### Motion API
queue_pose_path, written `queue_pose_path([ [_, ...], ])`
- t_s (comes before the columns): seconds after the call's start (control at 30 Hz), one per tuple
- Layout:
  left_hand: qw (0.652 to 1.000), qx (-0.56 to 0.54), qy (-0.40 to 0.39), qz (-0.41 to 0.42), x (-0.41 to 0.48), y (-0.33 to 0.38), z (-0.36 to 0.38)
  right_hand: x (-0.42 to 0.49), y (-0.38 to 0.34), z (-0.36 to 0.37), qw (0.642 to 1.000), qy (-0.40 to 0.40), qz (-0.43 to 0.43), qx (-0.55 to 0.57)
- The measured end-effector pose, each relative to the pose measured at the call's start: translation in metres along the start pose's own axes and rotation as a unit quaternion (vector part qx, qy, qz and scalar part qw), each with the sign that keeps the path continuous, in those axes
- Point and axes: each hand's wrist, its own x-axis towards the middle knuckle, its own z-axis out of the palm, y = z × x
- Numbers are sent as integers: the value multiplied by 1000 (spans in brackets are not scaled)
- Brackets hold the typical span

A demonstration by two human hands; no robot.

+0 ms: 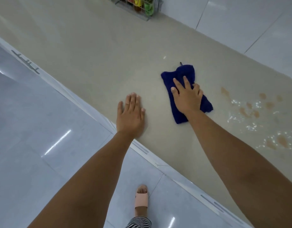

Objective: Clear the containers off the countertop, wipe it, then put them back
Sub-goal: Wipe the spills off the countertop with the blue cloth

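Head view: left hand [131, 115] flat by the countertop [92, 55] edge, right hand [186, 97] (spread open) pressing the blue cloth [183, 71].

My left hand [131, 115] lies flat near the countertop's [96, 63] front edge; my right hand [186, 97] presses the cloth [181, 74] mid-counter, with the wire basket [140, 7] at the back edge.

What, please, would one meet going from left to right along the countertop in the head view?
First the left hand, flat on the countertop → blue cloth, pressed by the right hand → wet brownish stains.
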Motion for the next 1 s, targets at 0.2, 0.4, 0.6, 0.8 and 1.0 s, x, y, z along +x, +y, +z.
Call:
queue_pose_path([
  [0.2,1000,3,-7,-1,1,-1,-2,-69,33,1,994,20,104,19],
  [0.4,999,10,-31,-9,1,4,-7,-158,8,10,999,15,44,-26],
  [0.6,998,1,-54,37,12,34,-15,-83,22,-2,999,-16,-38,-5],
  [0.8,991,-5,-51,120,35,110,0,4,94,-19,995,5,91,30],
  [1.0,989,15,-54,134,30,144,22,-41,131,-17,987,33,151,42],
])
